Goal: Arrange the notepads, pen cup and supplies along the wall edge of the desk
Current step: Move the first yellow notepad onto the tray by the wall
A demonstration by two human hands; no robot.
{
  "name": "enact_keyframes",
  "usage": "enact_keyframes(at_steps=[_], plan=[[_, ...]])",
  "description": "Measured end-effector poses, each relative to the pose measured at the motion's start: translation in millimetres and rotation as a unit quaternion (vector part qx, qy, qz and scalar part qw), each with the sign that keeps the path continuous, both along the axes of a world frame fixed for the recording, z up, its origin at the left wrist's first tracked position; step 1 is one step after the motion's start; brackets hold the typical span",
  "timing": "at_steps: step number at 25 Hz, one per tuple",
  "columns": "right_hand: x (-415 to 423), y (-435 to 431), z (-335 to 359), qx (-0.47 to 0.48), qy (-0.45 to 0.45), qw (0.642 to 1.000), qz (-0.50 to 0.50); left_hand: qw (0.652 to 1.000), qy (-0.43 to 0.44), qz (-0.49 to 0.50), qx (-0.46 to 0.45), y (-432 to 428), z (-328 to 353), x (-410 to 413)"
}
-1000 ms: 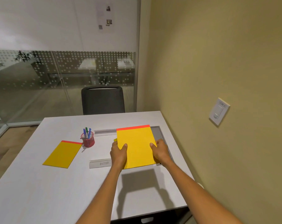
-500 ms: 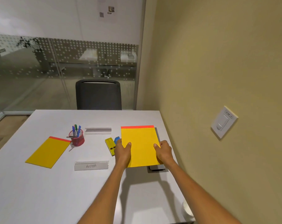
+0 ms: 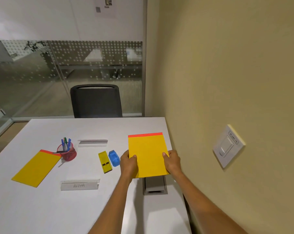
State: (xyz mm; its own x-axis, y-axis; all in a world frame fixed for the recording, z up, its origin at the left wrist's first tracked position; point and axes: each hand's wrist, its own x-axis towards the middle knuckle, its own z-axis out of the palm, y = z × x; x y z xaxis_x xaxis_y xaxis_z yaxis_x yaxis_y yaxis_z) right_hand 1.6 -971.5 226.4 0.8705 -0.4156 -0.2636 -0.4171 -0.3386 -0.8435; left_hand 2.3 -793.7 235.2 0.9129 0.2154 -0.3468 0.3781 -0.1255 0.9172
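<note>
notepad in hands [image 3: 148, 154]: yellow with an orange top strip, at the right side of the desk [image 3: 41, 208], close to the wall, its near end over a grey cable box [image 3: 155, 184].
left hand [image 3: 128, 163]: clamped on the pad's left edge, thumb on top.
right hand [image 3: 172, 162]: clamped on the pad's right edge, thumb on top.
second notepad [image 3: 36, 167]: flat at the left of the desk, angled, its far corner just beside the pen cup.
pen cup [image 3: 67, 152]: red mesh, upright, holding blue and green pens.
yellow case [image 3: 105, 161]: centre, flat.
blue stapler [image 3: 114, 157]: just right of the yellow case, near the left hand.
name card [image 3: 80, 184]: near centre, reads "alpha".
second card [image 3: 92, 143]: farther back, right of the cup.
</note>
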Motion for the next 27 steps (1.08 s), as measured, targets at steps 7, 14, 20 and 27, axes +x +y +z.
enact_keyframes(at_steps=[7, 14, 20, 27], plan=[[60, -35, -16, 0.003, 0.002, 1.0, -0.021, 0.999, 0.001, -0.023, 0.025, -23, -10, 56], [133, -59, -74, -0.015, 0.013, 0.999, -0.045, 0.997, -0.01, -0.06, 0.042, -44, -63, 135], [191, -69, -139, -0.042, 0.037, 0.998, -0.039, 0.994, 0.009, -0.075, 0.085, -58, -137, 196], [229, -75, -205, -0.069, 0.06, 0.995, -0.036, 0.988, 0.027, -0.096, 0.117, -70, -199, 241]])
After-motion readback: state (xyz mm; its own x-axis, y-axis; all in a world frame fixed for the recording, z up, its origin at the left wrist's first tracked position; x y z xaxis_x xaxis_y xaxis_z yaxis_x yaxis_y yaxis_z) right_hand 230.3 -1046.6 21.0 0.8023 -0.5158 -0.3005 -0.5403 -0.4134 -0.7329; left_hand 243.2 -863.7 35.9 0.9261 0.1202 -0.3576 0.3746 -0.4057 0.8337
